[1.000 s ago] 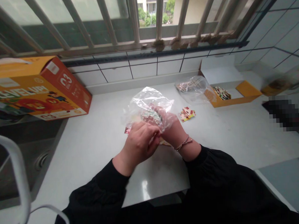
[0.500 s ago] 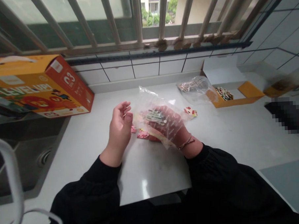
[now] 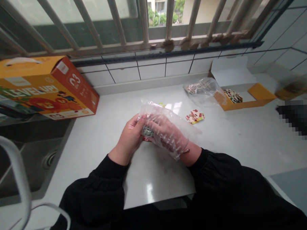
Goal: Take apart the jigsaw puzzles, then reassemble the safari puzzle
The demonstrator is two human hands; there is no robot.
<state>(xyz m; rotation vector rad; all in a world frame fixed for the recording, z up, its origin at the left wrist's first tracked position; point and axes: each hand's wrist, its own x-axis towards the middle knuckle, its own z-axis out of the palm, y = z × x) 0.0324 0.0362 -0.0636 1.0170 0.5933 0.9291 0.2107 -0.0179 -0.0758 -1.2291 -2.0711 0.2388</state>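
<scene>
Fingers of the left hand (image 3: 127,140) were pinching the end of a clear plastic bag (image 3: 180,122). Right hand (image 3: 166,129) was inside this bag, its fingers curled on a stack of thin pieces (image 3: 147,131), above the worktop (image 3: 159,182) and near a patterned piece (image 3: 195,116).

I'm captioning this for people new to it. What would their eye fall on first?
Probably the big orange box with LEVEL UP! printed on it, at the far left by the sink. Next, at the centre, the right hand showing through a crinkled clear plastic bag, with the left hand at its left end. Farther right, toward the back of the counter, sits an open yellow box.
</scene>
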